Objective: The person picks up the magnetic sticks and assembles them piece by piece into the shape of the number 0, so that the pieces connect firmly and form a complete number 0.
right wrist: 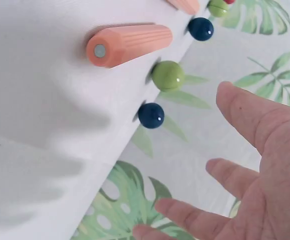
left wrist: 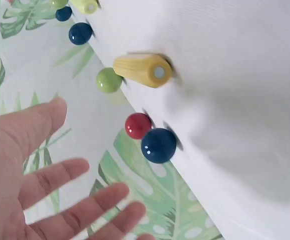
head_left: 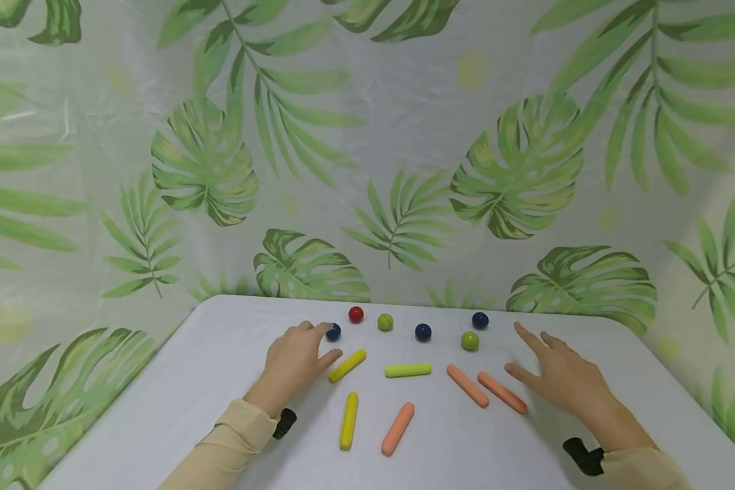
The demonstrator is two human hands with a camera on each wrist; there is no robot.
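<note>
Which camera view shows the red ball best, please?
Left wrist view: the red ball looks largest there, though a blue ball slightly overlaps it. Head shows it whole but small; right wrist, only a sliver at the top edge.

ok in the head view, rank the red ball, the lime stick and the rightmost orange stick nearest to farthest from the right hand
1. Rightmost orange stick, just left of the right hand
2. Lime stick, near the middle
3. Red ball, farther left, at the back
</note>
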